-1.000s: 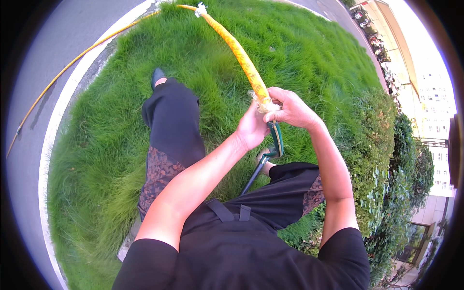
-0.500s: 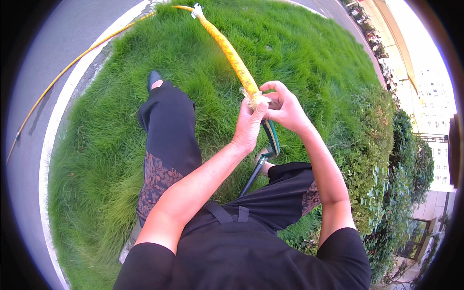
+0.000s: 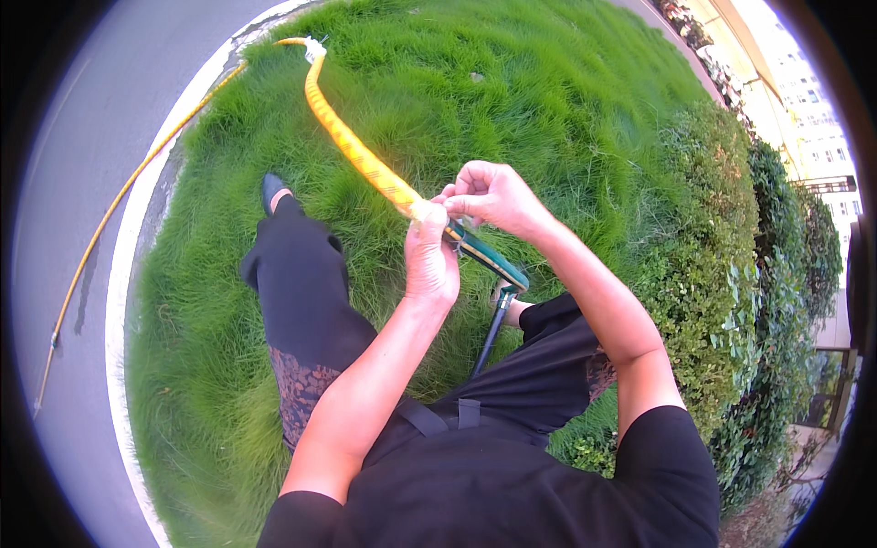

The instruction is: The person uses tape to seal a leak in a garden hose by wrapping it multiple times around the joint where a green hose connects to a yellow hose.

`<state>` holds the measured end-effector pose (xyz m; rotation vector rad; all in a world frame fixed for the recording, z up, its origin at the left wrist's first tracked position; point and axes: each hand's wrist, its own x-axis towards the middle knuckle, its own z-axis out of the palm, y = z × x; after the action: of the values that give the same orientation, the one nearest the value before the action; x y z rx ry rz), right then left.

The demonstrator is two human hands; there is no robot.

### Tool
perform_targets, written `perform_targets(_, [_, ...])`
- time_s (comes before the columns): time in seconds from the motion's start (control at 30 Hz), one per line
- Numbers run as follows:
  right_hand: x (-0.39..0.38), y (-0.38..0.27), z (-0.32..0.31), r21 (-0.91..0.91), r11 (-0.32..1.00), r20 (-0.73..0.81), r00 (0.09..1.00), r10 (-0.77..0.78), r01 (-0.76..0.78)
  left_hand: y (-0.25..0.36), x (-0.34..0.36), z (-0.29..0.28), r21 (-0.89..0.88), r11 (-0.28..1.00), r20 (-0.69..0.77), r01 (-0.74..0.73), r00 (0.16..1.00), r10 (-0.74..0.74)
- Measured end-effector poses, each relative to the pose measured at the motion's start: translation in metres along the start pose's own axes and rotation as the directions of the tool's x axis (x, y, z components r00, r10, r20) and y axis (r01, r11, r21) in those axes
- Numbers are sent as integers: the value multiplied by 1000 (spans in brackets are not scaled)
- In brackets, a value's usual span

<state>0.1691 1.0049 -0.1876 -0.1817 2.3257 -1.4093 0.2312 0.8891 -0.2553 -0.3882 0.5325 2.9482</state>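
Note:
A yellow hose point(image 3: 356, 151) with a crossed-line pattern runs over the grass toward me, and my left hand point(image 3: 431, 265) is closed around its near end. There the hose meets a green and black tube point(image 3: 491, 260), which bends into a dark straight pole point(image 3: 491, 333) between my legs. Close beside the joint, the thumb and fingers of my right hand point(image 3: 501, 203) are pinched together; whatever is between them is too small to make out. A white wrapping point(image 3: 314, 50) is tied round the hose's far end.
Tall green grass point(image 3: 228, 301) surrounds my feet. To the left, a thinner yellow hose point(image 3: 123, 196) crosses a white kerb point(image 3: 119, 320) onto the grey road point(image 3: 78, 137). Leafy bushes point(image 3: 703, 274) border the right, with a building point(image 3: 822, 128) behind.
The hose's near end and both hands have shifted left and slightly down in view, with the hose now more slanted. My right hand has drawn a little apart from the left.

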Motion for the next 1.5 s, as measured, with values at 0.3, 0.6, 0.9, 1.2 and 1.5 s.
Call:
perform_targets(0.3, [103, 188, -89, -124, 834, -394, 798, 456, -538, 6, 21, -21, 20, 1000, -63, 25, 998, -23])
perform_targets(0.6, [93, 355, -45, -256, 528, -445, 583, 680, -810, 11, 41, -45, 22, 998, -163, 57, 985, -53])
perform_targets(0.9, [88, 276, -95, 253, 699, -180, 677, 714, -669, 11, 53, -55, -49, 998, -197, 43, 979, -52])
perform_targets(1.2, [29, 78, -46, 213, 818, 75, 843, 532, -535, 14, 43, -41, 8, 995, 77, 99, 992, -99])
perform_targets(1.5, [-6, 44, -16, 254, 853, -41, 876, 481, -456, 15, 24, -43, -115, 980, 236, 163, 963, -132])
